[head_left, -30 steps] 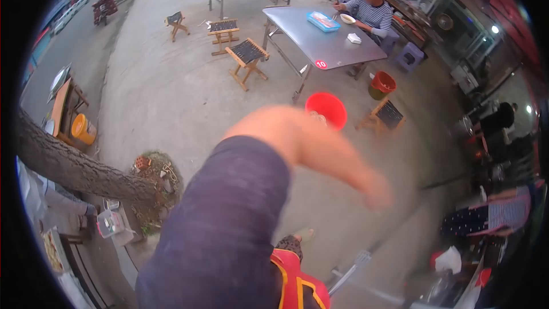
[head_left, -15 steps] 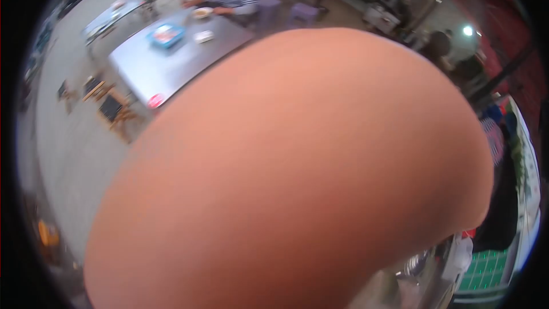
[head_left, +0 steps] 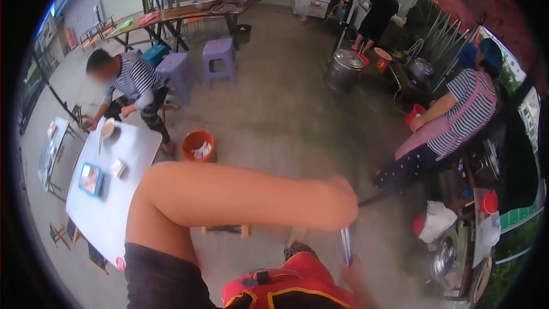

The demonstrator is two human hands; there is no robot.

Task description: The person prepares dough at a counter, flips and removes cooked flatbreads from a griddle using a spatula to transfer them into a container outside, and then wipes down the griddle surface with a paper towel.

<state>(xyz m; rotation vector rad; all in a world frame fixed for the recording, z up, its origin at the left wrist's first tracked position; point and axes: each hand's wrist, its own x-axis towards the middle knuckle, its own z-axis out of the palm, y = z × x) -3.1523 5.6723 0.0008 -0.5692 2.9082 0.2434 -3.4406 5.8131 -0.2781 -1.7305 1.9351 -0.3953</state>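
My left arm, bent at the elbow, crosses the middle of the view, its dark sleeve at the lower left. At its end my left hand is closed in a blurred fist; what it grips is hidden. A thin dark strip juts out to the right of the fist, and I cannot tell if it belongs to it. Below the fist, a slim silver metal tool points down to my right hand, whose partly seen, blurred fingers close around its lower end. A red and black garment with yellow trim covers my front.
A white table with a bowl and a blue box stands left; a person in stripes sits there. An orange bin and purple stools are ahead. A person in a pink apron stands right, near pots and a steel pot.
My arm filled most of the view close to the camera; now it is lower and farther away, with both hands showing. The view has turned to the right, revealing more floor and people.
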